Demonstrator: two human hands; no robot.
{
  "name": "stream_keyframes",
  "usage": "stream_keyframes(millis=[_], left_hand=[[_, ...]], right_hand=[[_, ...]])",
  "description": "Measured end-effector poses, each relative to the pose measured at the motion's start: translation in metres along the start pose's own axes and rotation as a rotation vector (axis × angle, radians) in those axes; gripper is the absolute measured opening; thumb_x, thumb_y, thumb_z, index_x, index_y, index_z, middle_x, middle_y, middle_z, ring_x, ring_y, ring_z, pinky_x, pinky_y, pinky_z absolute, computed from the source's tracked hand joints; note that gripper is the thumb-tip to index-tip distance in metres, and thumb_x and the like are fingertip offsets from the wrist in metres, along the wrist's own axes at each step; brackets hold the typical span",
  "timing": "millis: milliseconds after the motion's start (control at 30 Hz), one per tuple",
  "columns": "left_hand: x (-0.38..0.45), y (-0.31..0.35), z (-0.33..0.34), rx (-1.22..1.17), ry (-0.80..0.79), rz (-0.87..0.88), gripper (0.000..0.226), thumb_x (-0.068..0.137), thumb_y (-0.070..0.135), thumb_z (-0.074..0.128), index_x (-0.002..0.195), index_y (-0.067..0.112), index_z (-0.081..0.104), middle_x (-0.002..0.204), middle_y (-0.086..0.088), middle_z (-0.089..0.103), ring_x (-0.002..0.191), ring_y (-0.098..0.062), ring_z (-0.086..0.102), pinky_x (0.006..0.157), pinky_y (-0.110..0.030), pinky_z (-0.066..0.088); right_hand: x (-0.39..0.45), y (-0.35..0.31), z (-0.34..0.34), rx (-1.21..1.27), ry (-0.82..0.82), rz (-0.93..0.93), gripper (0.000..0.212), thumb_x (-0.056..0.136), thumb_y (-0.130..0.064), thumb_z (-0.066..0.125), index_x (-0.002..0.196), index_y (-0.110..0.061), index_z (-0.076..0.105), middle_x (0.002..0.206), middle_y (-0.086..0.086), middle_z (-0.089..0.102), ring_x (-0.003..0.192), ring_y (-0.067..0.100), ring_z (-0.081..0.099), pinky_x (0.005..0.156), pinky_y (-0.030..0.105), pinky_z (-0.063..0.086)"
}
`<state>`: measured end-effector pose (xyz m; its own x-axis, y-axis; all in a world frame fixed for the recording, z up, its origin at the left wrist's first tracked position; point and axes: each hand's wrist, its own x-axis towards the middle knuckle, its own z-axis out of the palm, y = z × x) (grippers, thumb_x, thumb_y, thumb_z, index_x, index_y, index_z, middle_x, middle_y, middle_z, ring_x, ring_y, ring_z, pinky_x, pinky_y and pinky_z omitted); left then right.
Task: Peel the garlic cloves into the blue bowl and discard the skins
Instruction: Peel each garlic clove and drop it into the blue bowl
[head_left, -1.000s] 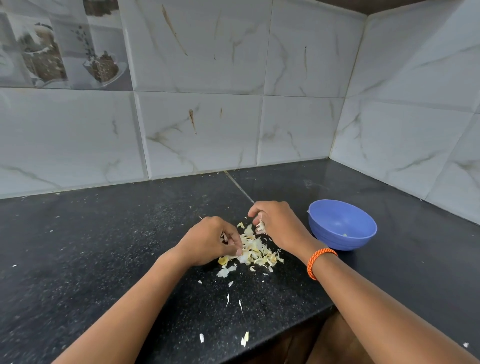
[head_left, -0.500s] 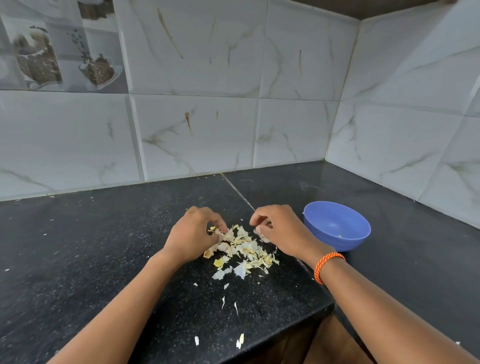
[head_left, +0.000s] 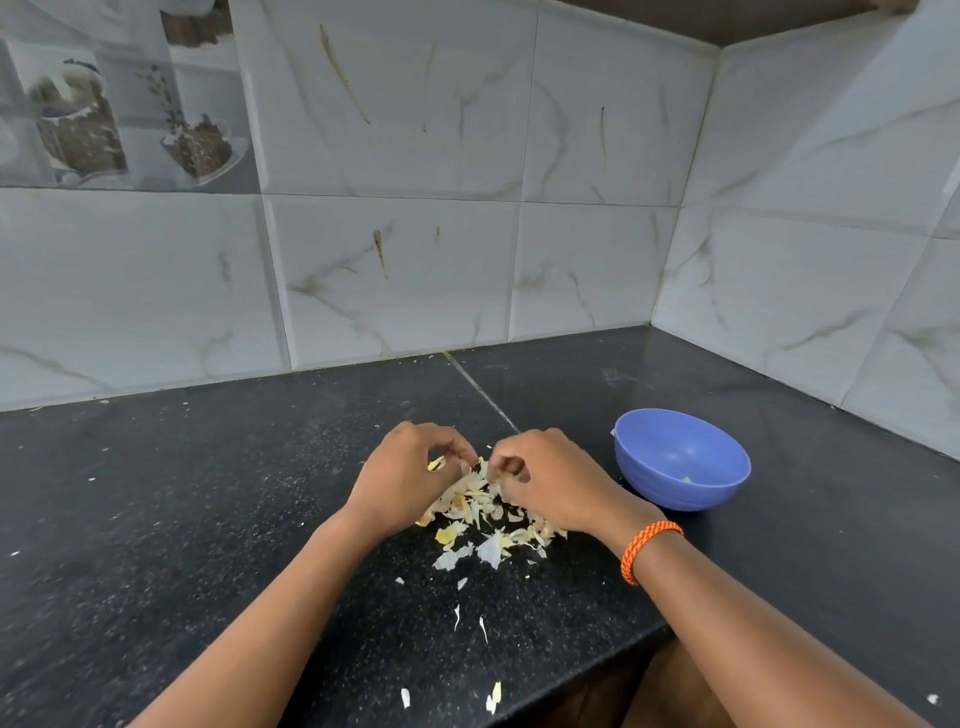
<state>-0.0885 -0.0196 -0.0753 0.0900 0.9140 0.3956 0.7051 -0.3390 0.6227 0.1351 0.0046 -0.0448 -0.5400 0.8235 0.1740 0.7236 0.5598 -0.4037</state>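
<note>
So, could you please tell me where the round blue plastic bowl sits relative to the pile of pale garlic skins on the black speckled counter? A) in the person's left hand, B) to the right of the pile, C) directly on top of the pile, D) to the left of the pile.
B: the round blue plastic bowl stands on the black speckled counter, to the right of the pile of pale garlic skins and apart from it.

A black speckled stone bench (head_left: 182, 519) fills the lower frame. White marble-patterned wall tiles (head_left: 415, 156) rise behind it and at right. A printed picture tile (head_left: 119, 93) sits upper left.
</note>
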Motion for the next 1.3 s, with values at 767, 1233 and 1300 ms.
stream_keyframes(millis=[767,1233,1300], left_hand=[[-0.002,0.01,-0.005,-0.483,0.091,-0.194,0.009,0.089,0.01,0.087,0.093,0.018,0.084,0.08,-0.006,0.081,0.078,-0.025,0.079,0.084,-0.045,0.066],[-0.004,0.018,-0.013,-0.446,0.176,-0.146,0.008,0.089,0.016,0.088,0.092,0.021,0.084,0.077,-0.002,0.081,0.074,-0.022,0.079,0.064,-0.027,0.058],[-0.003,0.018,-0.013,-0.444,0.165,-0.143,0.008,0.089,0.013,0.088,0.094,0.018,0.084,0.079,-0.001,0.082,0.077,-0.02,0.081,0.071,-0.026,0.062]], right_hand=[[-0.008,-0.004,0.008,0.589,0.282,0.1,0.022,0.103,-0.008,0.062,0.108,-0.022,0.079,0.094,-0.003,0.081,0.087,0.011,0.079,0.074,0.029,0.064],[-0.006,-0.008,0.011,-0.042,0.2,-0.003,0.032,0.1,-0.009,0.066,0.113,-0.036,0.079,0.11,-0.018,0.063,0.092,0.003,0.059,0.069,0.018,0.043],[-0.005,-0.007,0.007,-0.008,0.291,0.023,0.035,0.101,-0.009,0.06,0.117,-0.034,0.08,0.117,-0.02,0.062,0.103,0.0,0.055,0.075,0.021,0.047]])
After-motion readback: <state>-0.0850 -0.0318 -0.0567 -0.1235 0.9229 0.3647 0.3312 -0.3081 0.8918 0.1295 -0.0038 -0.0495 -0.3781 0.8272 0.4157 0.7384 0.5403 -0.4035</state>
